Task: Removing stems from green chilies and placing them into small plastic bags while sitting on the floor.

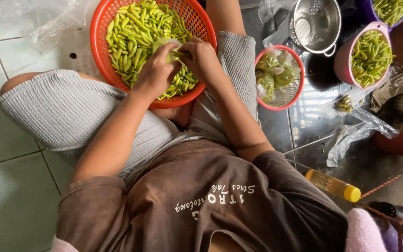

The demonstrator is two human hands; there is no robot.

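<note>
We see the left hand [155,74] and right hand [204,59], both closed on a small clear plastic bag of green chillies [168,49], above the round orange plastic basket of green chillies [100,28] resting on the lap; a smaller red basket of filled bags [297,91] sits well apart on the tiled floor [10,186].

Orange basket [102,28]: perforated plastic. Colander [316,23]: shiny metal. Floor tiles [5,186]: glossy. Shorts [66,112]: ribbed cloth.

Pale green tiled floor [5,196], dark glossy tiles [313,116] rightward
</note>
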